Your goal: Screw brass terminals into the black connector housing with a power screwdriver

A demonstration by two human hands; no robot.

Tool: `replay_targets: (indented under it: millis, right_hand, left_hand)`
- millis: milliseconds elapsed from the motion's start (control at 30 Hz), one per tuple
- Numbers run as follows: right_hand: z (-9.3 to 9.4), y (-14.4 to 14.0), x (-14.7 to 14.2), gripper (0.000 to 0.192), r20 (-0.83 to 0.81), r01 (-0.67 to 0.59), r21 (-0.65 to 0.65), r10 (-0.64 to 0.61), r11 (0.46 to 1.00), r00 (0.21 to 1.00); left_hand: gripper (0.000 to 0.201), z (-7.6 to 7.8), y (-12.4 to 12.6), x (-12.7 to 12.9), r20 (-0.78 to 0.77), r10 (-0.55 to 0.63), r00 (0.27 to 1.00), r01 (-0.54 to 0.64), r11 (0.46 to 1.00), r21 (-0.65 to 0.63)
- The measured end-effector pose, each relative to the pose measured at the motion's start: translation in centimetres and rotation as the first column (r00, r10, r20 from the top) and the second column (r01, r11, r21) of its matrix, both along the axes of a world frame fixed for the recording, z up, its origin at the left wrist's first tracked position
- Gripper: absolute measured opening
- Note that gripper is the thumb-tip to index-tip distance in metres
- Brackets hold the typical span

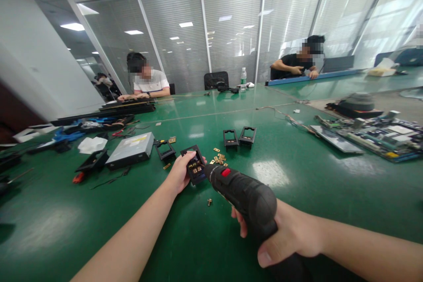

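**Driver on the frame, brass parts half placed**

The left hand [180, 172] grips a small black frame [194, 166] by its near-left edge and holds it tilted on the green bench [297, 194]. The right hand [287, 233] is clenched round the grip of a black power driver [244, 194] with a red button on top.

Progress, as I judge it: a few brass pieces already sit inside the held frame, so that one is partly filled. A scatter of brass contacts [218, 157] lies loose just beyond it, and one more [209, 202] lies near the driver on the near side. Two more frames [238, 136] stand side by side further out, another [165, 150] lies left beside a silver drive [130, 150]; whether these are finished cannot be told. Much looks left.

The driver's long axis runs from lower right to upper left, away from the person, nose toward the frame; its tip touches or nearly touches the frame's right edge, though the bit itself is hidden. The frame's long side runs roughly away from the person, open face turned up and toward the driver.

Two other people sit at the far side, their hands on their own work.
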State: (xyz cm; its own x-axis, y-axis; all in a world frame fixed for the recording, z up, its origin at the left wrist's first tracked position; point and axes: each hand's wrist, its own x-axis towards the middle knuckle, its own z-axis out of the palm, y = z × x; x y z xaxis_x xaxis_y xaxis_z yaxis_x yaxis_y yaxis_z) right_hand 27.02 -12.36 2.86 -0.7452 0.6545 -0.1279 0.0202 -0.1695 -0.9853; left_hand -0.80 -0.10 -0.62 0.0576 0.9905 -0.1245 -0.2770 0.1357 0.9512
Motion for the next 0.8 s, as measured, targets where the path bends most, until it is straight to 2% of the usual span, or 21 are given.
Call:
replay_targets:
  millis: [300, 467, 800]
  right_hand:
    - [-0.23, -0.21, 0.00, 0.074, 0.019, 0.008, 0.026, -0.009, 1.000, 1.000]
    - [0.05, -0.16, -0.03, 0.069, 0.007, 0.010, 0.006, -0.010, 1.000, 1.000]
    - [0.01, -0.33, -0.13, 0.072, 0.012, -0.010, -0.046, 0.011, 0.999, 1.000]
  left_hand:
    - [0.024, 0.15, -0.08, 0.11, -0.024, 0.015, 1.000, -0.016, 0.999, -0.034]
    - [0.023, 0.23, -0.11, 0.16, -0.027, 0.017, 0.999, -0.018, 0.999, -0.035]
    - [0.023, 0.00, 0.02, -0.01, 0.000, 0.009, 1.000, -0.009, 1.000, -0.017]
